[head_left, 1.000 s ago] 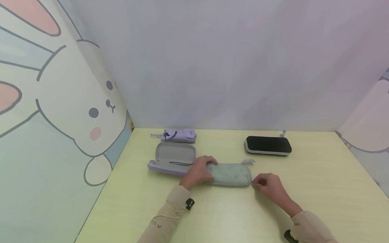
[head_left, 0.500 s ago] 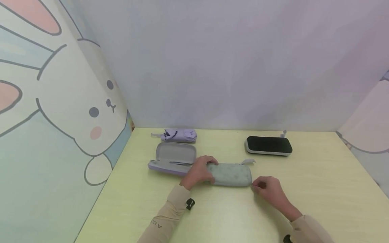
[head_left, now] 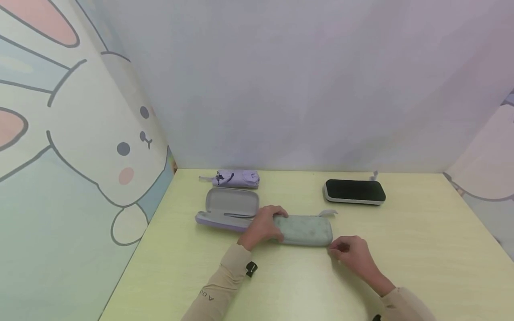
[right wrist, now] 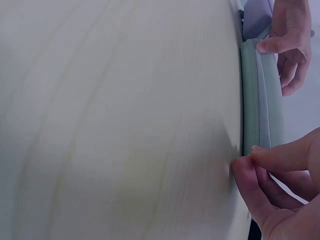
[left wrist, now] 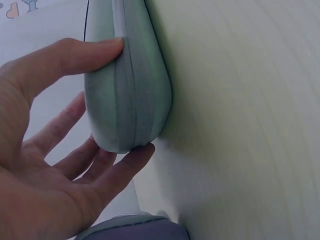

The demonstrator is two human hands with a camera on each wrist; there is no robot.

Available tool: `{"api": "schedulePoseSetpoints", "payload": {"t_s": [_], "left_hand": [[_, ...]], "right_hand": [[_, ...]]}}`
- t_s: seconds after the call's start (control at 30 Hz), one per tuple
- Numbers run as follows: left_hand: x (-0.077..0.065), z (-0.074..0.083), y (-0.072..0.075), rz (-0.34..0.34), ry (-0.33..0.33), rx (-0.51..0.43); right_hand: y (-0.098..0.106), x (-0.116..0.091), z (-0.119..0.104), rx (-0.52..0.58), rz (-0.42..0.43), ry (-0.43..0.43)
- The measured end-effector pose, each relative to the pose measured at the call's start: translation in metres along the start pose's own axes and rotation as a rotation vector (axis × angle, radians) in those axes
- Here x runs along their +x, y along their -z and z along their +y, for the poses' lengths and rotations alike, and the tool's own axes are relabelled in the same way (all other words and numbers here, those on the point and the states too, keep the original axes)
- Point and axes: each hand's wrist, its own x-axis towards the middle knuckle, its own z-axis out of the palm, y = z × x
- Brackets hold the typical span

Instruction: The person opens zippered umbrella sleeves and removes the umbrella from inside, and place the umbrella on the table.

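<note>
A pale green zippered case [head_left: 306, 230] lies on the table. My left hand [head_left: 263, 228] grips its left end; in the left wrist view the thumb lies on the front zipper band [left wrist: 131, 85] and the other fingers curl about the end. My right hand [head_left: 354, 257] is at the case's front right corner. In the right wrist view its thumb and index finger pinch the zipper pull on the seam [right wrist: 263, 100], the pull itself mostly covered by the fingertips. A grey fabric loop [head_left: 328, 212] sticks out from the back edge.
Left of the green case is an opened purple case [head_left: 221, 221] with its grey-lined lid [head_left: 232, 201] raised. Behind it lies a folded lilac umbrella [head_left: 237, 179]. A black-topped case with a white rim [head_left: 354, 191] sits at the back right, near the wall.
Pinching at the zipper, my right hand has slid round the right corner, a little left and toward me along the front edge. The left hand and the case have stayed still.
</note>
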Motion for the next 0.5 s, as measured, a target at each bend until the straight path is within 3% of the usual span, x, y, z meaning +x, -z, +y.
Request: {"api": "schedulePoseSetpoints", "payload": {"t_s": [0.5], "left_hand": [[-0.001,0.003,0.001,-0.009,0.027,0.013]], "right_hand": [[-0.015,-0.003,-0.009,0.025,0.035,0.001]]}}
